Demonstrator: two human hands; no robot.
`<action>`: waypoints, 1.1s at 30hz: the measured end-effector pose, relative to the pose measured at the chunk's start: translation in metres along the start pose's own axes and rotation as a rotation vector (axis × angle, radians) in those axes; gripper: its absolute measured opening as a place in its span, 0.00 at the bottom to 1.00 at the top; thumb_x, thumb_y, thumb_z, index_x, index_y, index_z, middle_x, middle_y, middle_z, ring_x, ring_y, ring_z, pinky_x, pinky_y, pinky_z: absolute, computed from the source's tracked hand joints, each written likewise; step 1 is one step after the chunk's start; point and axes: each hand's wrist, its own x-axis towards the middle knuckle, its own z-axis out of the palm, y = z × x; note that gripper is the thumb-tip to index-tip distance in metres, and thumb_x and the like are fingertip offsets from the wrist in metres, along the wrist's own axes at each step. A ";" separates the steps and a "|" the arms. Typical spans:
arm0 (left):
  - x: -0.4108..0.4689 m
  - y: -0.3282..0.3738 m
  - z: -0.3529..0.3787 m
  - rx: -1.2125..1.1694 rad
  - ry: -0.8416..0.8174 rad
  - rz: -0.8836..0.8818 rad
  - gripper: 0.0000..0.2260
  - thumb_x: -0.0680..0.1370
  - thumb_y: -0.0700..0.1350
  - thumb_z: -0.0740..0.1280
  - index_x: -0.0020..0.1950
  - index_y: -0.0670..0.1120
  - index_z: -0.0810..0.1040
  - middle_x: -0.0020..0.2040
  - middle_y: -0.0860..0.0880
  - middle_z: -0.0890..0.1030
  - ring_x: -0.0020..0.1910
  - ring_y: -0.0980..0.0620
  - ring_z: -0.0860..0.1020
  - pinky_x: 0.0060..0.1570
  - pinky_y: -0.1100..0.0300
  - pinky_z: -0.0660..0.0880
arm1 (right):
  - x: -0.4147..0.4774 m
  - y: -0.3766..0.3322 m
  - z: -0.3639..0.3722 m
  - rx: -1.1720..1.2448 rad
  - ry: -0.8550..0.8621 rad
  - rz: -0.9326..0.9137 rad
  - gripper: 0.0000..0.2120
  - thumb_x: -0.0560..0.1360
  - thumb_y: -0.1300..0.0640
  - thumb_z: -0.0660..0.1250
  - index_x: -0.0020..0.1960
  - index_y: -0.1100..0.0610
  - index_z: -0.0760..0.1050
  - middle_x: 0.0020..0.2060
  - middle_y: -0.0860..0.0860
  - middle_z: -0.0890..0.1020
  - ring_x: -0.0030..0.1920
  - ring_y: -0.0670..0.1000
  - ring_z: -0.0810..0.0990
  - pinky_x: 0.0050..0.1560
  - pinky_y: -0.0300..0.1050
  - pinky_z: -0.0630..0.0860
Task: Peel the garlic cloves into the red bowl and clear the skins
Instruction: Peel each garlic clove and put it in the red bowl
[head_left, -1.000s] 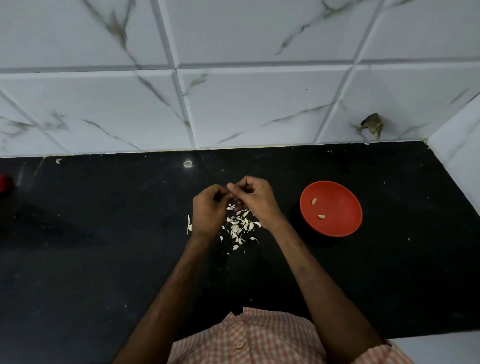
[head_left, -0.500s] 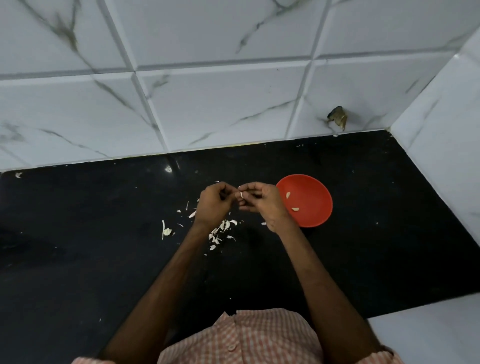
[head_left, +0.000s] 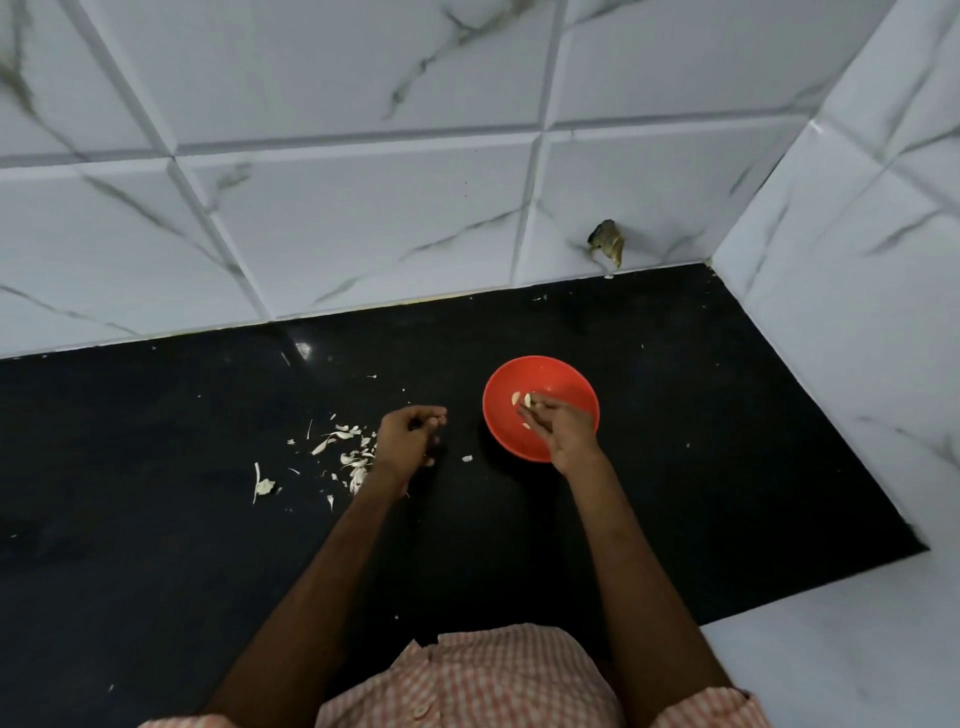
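The upper part of the scene is being filled by a white marbled tile wall (head_left: 363, 234), and a black counter (head_left: 156, 545) is being bounded by it at the back and on the right. At the bottom edge, a pink checked shirt (head_left: 493, 680) is being worn by the person. The red bowl (head_left: 566, 379) is being kept on the counter, right of centre and well apart from the wall. The right hand (head_left: 563, 428) is being held over the bowl's near rim with its fingers pointed down into it. Peeled garlic cloves (head_left: 515, 399) are being shown inside the bowl, at those fingertips. Whether one is being pinched or has been released cannot be told. The left hand (head_left: 405, 439) is being held loosely curled over the counter, left of the bowl, and whether anything is being grasped inside it cannot be told. Skins (head_left: 353, 457) are being left scattered on the counter just left of that hand.
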 end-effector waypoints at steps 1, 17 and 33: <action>0.001 -0.002 -0.002 -0.005 0.014 -0.001 0.11 0.83 0.36 0.61 0.53 0.49 0.81 0.50 0.51 0.83 0.39 0.57 0.77 0.30 0.62 0.75 | 0.002 0.001 -0.001 -0.049 -0.003 0.002 0.12 0.80 0.74 0.59 0.60 0.69 0.77 0.62 0.64 0.79 0.64 0.61 0.80 0.66 0.51 0.76; -0.014 -0.056 -0.100 0.670 0.365 0.209 0.09 0.80 0.49 0.68 0.56 0.47 0.81 0.52 0.49 0.78 0.50 0.50 0.76 0.46 0.55 0.73 | -0.015 0.064 0.060 -0.962 -0.302 -0.635 0.06 0.78 0.61 0.71 0.53 0.61 0.79 0.47 0.56 0.82 0.46 0.51 0.82 0.47 0.44 0.81; -0.008 -0.083 -0.111 0.617 0.106 0.232 0.05 0.76 0.40 0.73 0.46 0.47 0.78 0.48 0.49 0.81 0.46 0.51 0.79 0.50 0.53 0.77 | -0.021 0.140 0.077 -1.642 -0.424 -0.869 0.15 0.77 0.65 0.68 0.62 0.55 0.77 0.58 0.52 0.76 0.60 0.54 0.75 0.58 0.49 0.76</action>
